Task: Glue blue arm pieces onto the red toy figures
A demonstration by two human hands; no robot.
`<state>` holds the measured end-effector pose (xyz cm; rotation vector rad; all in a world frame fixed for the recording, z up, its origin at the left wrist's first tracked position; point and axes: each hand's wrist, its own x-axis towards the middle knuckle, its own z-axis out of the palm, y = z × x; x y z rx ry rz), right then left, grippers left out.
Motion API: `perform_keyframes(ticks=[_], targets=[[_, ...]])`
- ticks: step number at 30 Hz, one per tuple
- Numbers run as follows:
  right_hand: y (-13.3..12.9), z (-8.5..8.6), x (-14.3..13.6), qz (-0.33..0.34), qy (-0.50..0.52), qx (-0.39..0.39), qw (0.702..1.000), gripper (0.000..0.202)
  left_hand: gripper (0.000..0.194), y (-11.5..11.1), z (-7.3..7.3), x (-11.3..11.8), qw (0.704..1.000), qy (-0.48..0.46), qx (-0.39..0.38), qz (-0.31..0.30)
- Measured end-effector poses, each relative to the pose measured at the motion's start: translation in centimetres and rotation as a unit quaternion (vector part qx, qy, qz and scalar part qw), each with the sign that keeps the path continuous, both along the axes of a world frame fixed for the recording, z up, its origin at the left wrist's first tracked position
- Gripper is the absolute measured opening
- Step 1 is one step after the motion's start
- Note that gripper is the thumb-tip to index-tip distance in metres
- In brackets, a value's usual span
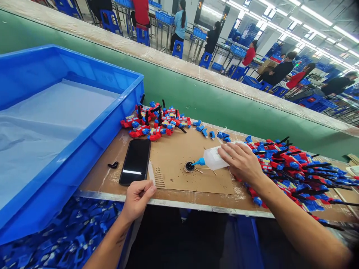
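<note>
My right hand [239, 160] grips a white squeeze bottle [214, 158] tipped on its side. Its blue nozzle [199, 161] points left, with the tip at the rim of a small round pot [190, 167] of black liquid. A cotton swab [199, 170] and a thin stick lie beside the pot on a sheet of cardboard [179, 149]. Near the table's front edge, my left hand [139, 198] is closed in a loose fist; whether anything is inside cannot be seen. Just beyond it lies a black phone [135, 161], with a white strip [152, 175] alongside.
Red and blue toy robots [157, 121] lie heaped at the back, and a larger pile [291, 172] is on the right. Small blue parts [204, 130] lie between them. A blue crate [92, 138] stands left, above a bin of blue parts [73, 224]. A black earbud [113, 165] lies nearby.
</note>
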<state>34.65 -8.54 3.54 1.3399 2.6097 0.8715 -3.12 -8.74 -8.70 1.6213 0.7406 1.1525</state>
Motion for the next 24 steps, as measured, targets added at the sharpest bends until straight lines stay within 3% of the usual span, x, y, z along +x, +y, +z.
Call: perform_keyframes(ticks=[17,24], targets=[[0.5,0.7,0.0,0.02,-0.008,0.01,1.0,0.031,0.041,-0.2,-0.9,-0.4,1.0,-0.005,-0.019,-0.009],[0.3,0.0,0.0,0.02,0.012,0.016,1.0,0.034,0.042,-0.1,-1.0,-0.4,1.0,0.004,-0.014,-0.004]])
